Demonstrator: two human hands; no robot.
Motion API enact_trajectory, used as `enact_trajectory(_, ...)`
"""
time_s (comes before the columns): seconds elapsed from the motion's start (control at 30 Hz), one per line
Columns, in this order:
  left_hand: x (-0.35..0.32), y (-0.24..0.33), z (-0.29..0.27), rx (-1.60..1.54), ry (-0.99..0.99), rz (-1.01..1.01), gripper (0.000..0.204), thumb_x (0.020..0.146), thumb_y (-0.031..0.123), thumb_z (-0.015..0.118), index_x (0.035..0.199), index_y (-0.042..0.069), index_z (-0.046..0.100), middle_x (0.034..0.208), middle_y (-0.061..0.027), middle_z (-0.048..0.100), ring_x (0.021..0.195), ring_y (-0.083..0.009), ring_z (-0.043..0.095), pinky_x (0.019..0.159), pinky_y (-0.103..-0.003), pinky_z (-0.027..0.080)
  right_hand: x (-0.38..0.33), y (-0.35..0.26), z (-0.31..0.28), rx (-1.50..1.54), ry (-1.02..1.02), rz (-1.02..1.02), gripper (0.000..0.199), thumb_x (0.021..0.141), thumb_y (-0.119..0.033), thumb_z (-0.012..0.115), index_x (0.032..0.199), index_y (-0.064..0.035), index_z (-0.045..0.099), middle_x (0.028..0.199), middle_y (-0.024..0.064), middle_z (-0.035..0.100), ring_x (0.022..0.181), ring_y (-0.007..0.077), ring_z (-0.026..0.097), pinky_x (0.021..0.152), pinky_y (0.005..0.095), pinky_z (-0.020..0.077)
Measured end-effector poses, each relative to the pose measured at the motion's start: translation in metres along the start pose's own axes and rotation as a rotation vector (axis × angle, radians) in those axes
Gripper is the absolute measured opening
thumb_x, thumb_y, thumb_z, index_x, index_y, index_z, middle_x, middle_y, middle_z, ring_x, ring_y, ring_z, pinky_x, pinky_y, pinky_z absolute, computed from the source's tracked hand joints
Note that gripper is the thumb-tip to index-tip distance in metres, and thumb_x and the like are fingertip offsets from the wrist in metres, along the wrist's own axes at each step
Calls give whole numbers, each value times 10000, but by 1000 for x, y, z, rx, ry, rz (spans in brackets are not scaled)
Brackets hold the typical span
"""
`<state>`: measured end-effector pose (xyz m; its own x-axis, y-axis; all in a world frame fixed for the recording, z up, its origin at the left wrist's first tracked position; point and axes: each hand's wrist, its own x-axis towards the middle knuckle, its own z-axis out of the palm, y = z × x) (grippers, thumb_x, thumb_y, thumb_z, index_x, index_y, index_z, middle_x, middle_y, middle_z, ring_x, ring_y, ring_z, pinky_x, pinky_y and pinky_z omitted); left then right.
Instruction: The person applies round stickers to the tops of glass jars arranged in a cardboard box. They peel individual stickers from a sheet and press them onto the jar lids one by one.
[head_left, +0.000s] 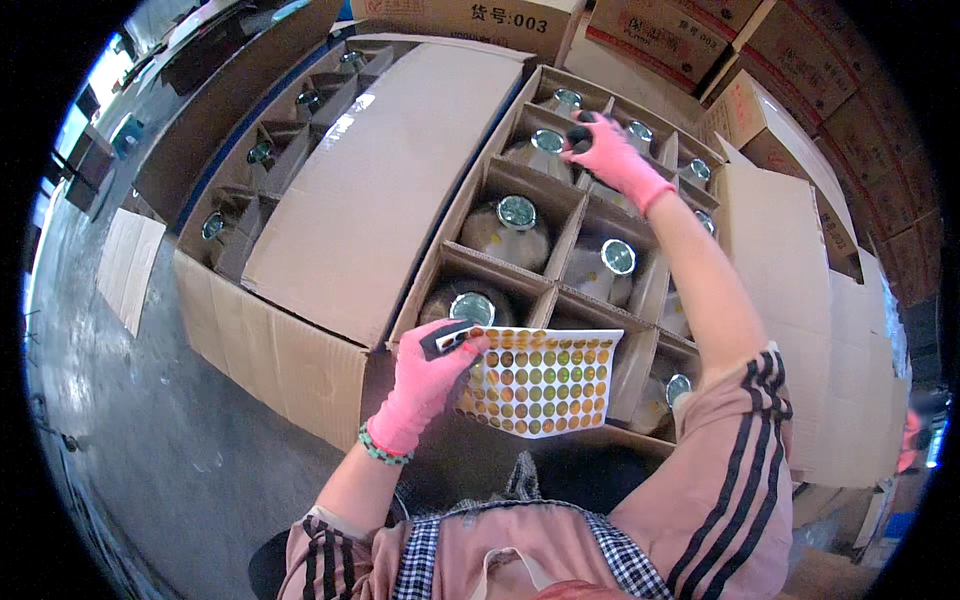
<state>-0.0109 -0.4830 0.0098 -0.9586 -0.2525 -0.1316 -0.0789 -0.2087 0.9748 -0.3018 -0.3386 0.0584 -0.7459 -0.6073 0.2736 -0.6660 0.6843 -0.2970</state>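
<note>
Over divided carton (560,300), left hand (425,385) pinches sticker sheet (540,380); right hand (610,150) (fingers curled) touches far bottle (548,145).

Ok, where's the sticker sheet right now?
The sticker sheet is low in the middle of the head view, pinched at its left edge by the left hand, over the near edge of the divided box of jars.

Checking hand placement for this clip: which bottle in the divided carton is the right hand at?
The right hand rests at the far bottle in the carton, second row from the back; nearer bottles sit untouched.
</note>
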Motion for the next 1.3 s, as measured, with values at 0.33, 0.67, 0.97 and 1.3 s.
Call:
enact_trajectory(0.33,4,-8,-2,27,-33,54,153,698,104,647,802,-4,620,701,-19,600,642,-70,528,585,-213,426,63,10,78,-594,-455,-184,371,688,-169,568,1057,-126,556,1233,108,379,1171,383,302,953,464,280)
enact_trajectory(0.67,6,-11,1,3,-31,110,155,690,96,650,796,-13,620,718,-51,610,661,-74,539,600,-222,431,50,5,57,-429,122,-140,308,689,-225,608,951,-63,590,1067,141,525,1013,296,483,840,376,395)
enact_trajectory(0.97,3,-15,-2,23,-17,92,173,688,78,664,834,-3,620,760,-28,618,700,-63,543,638,-211,439,-119,-109,-58,247,-287,-363,289,705,-294,636,726,-15,562,659,128,550,687,264,558,617,337,431)
enact_trajectory(1.3,0,-10,-3,-38,-24,54,180,711,89,660,855,-10,616,772,-23,609,696,-65,540,645,-206,442,-156,-118,-40,130,-210,-311,127,646,-113,632,718,-45,552,697,102,545,735,279,508,671,357,396)
